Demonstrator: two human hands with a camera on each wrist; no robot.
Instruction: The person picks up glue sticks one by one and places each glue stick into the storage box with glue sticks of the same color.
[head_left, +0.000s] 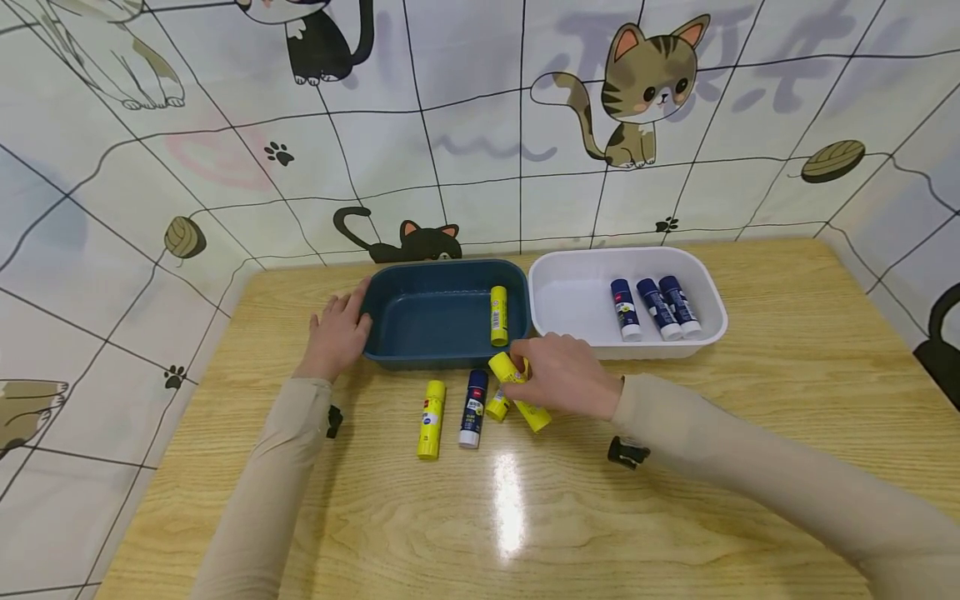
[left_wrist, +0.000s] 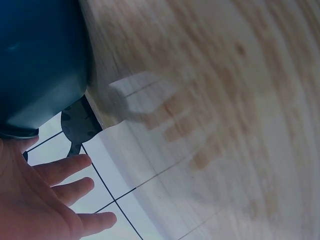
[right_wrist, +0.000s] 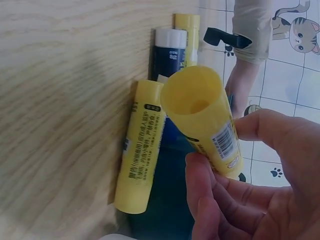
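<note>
My right hand (head_left: pixel 564 375) pinches a yellow glue stick (head_left: pixel 536 417) between thumb and fingers, tilted above the table in front of the bins. In the right wrist view its hollow round end (right_wrist: pixel 194 92) faces the camera. Below it another yellow glue stick (right_wrist: pixel 140 150) lies on the table, partly covered in the head view. Left of these lie a navy glue stick with a white end (head_left: pixel 472 408) and one more yellow glue stick (head_left: pixel 431 421). My left hand (head_left: pixel 335 337) is at the left side of the dark blue bin (head_left: pixel 442 363), fingers extended along its wall.
One yellow glue stick (head_left: pixel 498 317) lies inside the blue bin, at its right end. Beside it the white bin (head_left: pixel 630 352) holds three navy glue sticks (head_left: pixel 625 310). A cat-patterned curtain (head_left: pixel 480 150) rises behind the wooden table (head_left: pixel 570 517).
</note>
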